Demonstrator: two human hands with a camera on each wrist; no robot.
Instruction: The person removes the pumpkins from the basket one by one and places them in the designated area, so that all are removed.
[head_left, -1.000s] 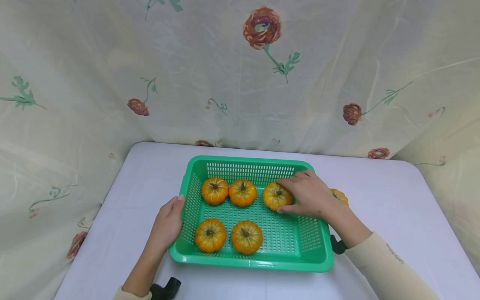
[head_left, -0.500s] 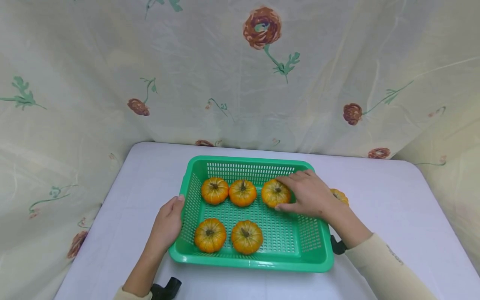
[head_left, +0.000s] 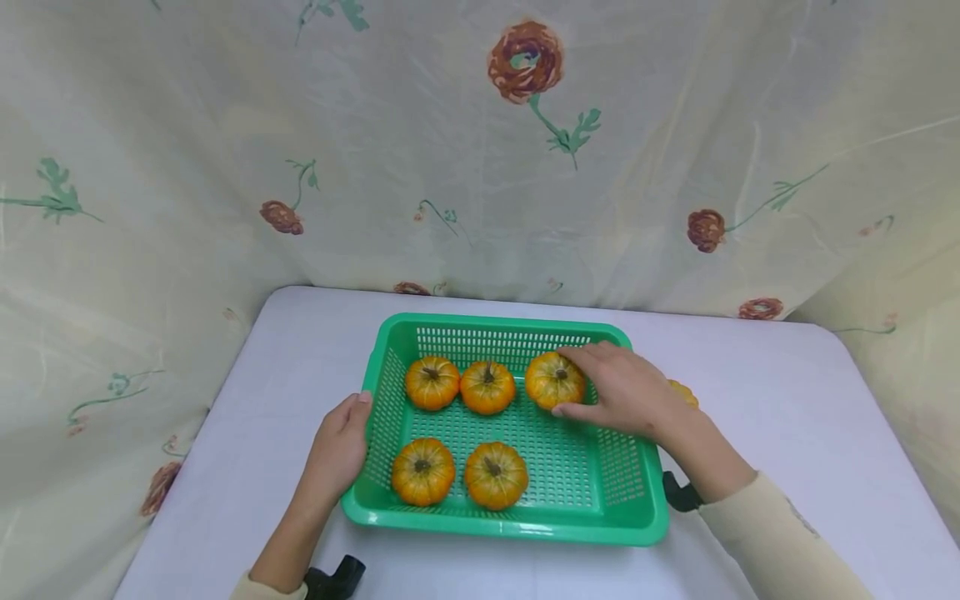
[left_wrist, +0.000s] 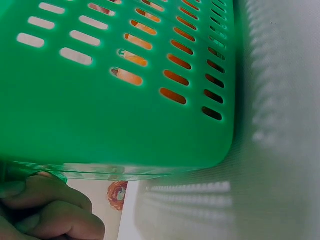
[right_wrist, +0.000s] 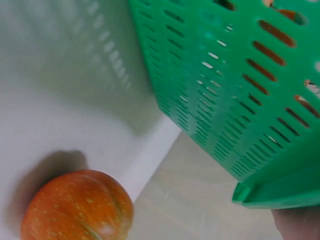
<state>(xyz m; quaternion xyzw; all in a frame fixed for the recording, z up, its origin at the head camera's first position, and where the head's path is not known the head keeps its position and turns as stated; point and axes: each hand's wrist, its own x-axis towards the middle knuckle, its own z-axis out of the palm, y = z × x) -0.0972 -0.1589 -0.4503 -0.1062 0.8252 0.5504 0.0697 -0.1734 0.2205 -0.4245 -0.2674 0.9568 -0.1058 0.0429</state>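
A green slotted plastic basket [head_left: 495, 528] sits on the white table, holding several small orange pumpkins. My left hand [head_left: 339, 442] grips its left rim; in the left wrist view, the curled fingers [left_wrist: 55, 202] show beside the basket's wall. Over the right rim reaches my right hand [head_left: 618, 387], its thumb and fingers around the right side of a pumpkin [head_left: 553, 381] in the back row. Two pumpkins [head_left: 432, 383] stand side by side to its left. Nearer the front are a left pumpkin [head_left: 423, 472] and a middle pumpkin [head_left: 496, 476].
Outside the basket, right of it, another pumpkin [right_wrist: 77, 207] lies on the table, partly hidden behind my right wrist in the head view. A pale curtain [head_left: 420, 125] with printed flowers hangs behind the table [head_left: 772, 400] and at its sides.
My right hand has shifted the pumpkin it holds slightly toward the back of the basket. The left hand stays on the rim, and the head view has moved a little.
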